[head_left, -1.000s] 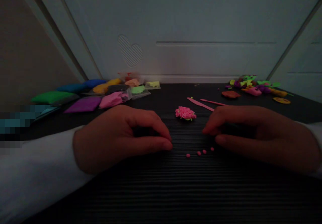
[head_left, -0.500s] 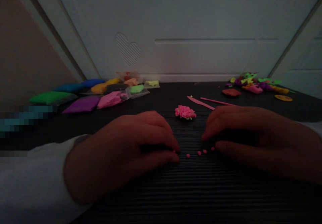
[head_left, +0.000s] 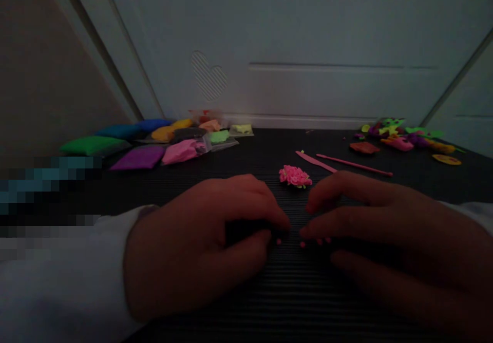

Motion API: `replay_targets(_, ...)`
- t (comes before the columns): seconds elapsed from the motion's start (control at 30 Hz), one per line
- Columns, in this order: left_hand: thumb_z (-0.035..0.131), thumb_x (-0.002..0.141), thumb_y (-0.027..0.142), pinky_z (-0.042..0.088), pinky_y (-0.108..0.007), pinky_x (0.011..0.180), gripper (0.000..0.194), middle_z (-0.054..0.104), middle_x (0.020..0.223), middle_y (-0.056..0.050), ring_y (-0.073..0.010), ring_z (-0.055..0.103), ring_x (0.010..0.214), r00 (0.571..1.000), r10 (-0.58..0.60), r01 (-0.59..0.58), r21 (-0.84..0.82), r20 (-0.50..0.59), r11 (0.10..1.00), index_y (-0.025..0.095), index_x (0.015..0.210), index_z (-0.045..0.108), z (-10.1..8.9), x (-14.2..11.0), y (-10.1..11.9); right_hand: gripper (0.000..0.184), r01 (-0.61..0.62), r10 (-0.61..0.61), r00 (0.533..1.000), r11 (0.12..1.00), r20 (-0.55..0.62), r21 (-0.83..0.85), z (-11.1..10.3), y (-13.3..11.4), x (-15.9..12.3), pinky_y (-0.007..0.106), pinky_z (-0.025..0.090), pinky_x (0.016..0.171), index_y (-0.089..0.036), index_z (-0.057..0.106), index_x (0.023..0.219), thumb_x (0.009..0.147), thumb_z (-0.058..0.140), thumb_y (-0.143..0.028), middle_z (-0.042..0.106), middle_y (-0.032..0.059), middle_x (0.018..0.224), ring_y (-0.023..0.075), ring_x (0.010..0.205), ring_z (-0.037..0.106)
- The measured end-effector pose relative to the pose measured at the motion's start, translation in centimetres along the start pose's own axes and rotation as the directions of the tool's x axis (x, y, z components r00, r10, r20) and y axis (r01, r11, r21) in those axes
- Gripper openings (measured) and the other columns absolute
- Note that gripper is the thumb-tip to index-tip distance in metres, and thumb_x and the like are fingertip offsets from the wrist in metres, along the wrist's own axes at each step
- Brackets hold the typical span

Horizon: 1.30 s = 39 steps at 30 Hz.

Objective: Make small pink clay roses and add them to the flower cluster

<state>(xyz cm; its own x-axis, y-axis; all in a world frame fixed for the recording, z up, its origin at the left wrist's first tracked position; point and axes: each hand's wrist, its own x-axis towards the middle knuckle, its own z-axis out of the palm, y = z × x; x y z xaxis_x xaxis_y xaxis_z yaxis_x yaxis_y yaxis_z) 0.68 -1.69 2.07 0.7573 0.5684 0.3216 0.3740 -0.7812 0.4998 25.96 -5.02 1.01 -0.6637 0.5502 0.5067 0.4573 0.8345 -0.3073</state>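
My left hand (head_left: 204, 240) rests on the dark ribbed tabletop (head_left: 239, 312), thumb and forefinger parted, holding nothing. Just off its thumb lies a tiny pink clay ball (head_left: 279, 242). Several more such balls sit in a loose row to the right, among them a pink ball (head_left: 302, 244) under the fingertips of my right hand (head_left: 385, 235). That hand is open, its thumb well apart from its fingers, which partly cover the row. Beyond the gap between my hands stands a cluster of small pink roses (head_left: 295, 176) with bits of green at its base.
Behind my right hand lie a pink modelling knife (head_left: 316, 162) and a thin pink stick tool (head_left: 354, 165). Bags of coloured clay, one of them pink (head_left: 183, 151), fill the back left. At the back right are a reddish piece (head_left: 364, 148), a yellow disc (head_left: 447, 159) and colourful clay shapes (head_left: 400, 140).
My left hand has come right and nearer, and another pink ball now lies by its fingers. My right hand has shifted left over the row, its fingers spreading. The view has turned slightly.
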Motion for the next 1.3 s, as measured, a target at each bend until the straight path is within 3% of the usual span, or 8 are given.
replay_targets(0.13,0.055,0.087,0.011,0.051,-0.018,0.075,0.023,0.073,0.083,0.008,-0.0089,0.068,0.076,0.996,-0.063,0.061,-0.042,-0.055,0.997,0.024,0.085,0.074,0.0,0.1,-0.3,0.020,-0.011,0.011,0.999,1.000,0.030,-0.023,0.0,0.0,0.4,0.023,0.054,0.070,-0.024,0.075,0.098,0.086,0.065,-0.011,0.071,-0.0003,0.103,0.0112,0.083,0.067)
replay_targets(0.3,0.055,0.086,0.010,0.046,-0.012,0.068,0.022,0.068,0.076,0.012,-0.0042,0.063,0.070,0.993,-0.060,0.057,-0.034,-0.102,0.998,0.024,0.080,0.071,0.1,0.0,-0.6,0.027,0.025,-0.025,1.000,0.998,0.003,-0.056,0.3,0.1,0.4,0.022,0.051,0.069,-0.025,0.077,0.096,0.086,0.058,-0.009,0.069,-0.0020,0.103,0.0093,0.084,0.065)
replay_targets(0.47,0.053,0.085,0.009,0.045,-0.013,0.062,0.023,0.067,0.073,0.012,-0.0042,0.062,0.066,0.992,-0.041,0.036,-0.036,-0.122,0.999,0.025,0.079,0.069,0.2,-0.1,-0.7,0.023,0.035,-0.035,0.999,0.998,-0.006,-0.042,0.6,0.1,0.0,0.035,0.051,0.085,-0.028,0.077,0.092,0.084,0.063,-0.012,0.069,-0.0023,0.113,0.0164,0.093,0.064)
replay_targets(0.53,0.053,0.083,0.007,0.045,-0.011,0.062,0.025,0.068,0.074,0.013,-0.0030,0.062,0.065,0.989,-0.024,0.017,-0.048,-0.146,0.999,0.026,0.080,0.069,0.4,-0.1,-0.8,0.022,0.047,-0.046,0.999,0.998,0.017,-0.042,0.6,0.1,-0.1,0.036,0.049,0.090,-0.027,0.077,0.094,0.086,0.062,-0.013,0.068,-0.0026,0.113,0.0158,0.094,0.064)
replay_targets(0.67,0.053,0.082,0.005,0.045,-0.006,0.064,0.027,0.068,0.075,0.015,-0.0002,0.062,0.065,0.984,0.015,-0.023,-0.044,-0.179,0.999,0.027,0.081,0.069,0.6,-0.3,-1.0,0.023,-0.011,0.010,0.999,1.000,-0.036,-0.027,0.7,0.1,-0.2,0.035,0.047,0.081,-0.025,0.075,0.091,0.087,0.058,-0.010,0.069,-0.0018,0.113,0.0155,0.094,0.063)
replay_targets(0.77,0.053,0.083,0.005,0.045,-0.005,0.065,0.026,0.068,0.076,0.015,0.0007,0.062,0.066,0.986,0.029,-0.036,-0.038,-0.163,0.999,0.026,0.082,0.069,0.6,-0.3,-1.0,0.021,0.029,-0.029,0.999,1.000,0.014,-0.002,0.5,0.3,-0.1,0.035,0.047,0.081,-0.027,0.076,0.094,0.082,0.068,-0.011,0.070,-0.0028,0.114,0.0165,0.094,0.063)
replay_targets(0.93,0.053,0.084,0.005,0.044,-0.004,0.067,0.027,0.069,0.078,0.016,0.0012,0.063,0.068,0.986,0.034,-0.042,-0.041,-0.165,0.998,0.026,0.083,0.070,0.5,-0.3,-1.0,0.026,0.075,-0.072,0.996,0.997,0.059,-0.034,0.1,0.5,0.1,0.031,0.046,0.087,-0.025,0.074,0.101,0.089,0.057,-0.009,0.068,-0.0044,0.110,0.0118,0.092,0.062)
replay_targets(1.3,0.053,0.084,0.006,0.045,-0.003,0.069,0.027,0.069,0.078,0.015,0.0011,0.064,0.069,0.987,0.031,-0.040,-0.054,-0.159,0.998,0.026,0.083,0.070,0.6,-0.3,-1.0,0.025,0.089,-0.085,0.993,0.995,0.078,-0.047,-0.1,0.3,-0.3,0.032,0.044,0.089,-0.024,0.074,0.101,0.091,0.057,-0.010,0.070,-0.0059,0.110,0.0111,0.094,0.063)
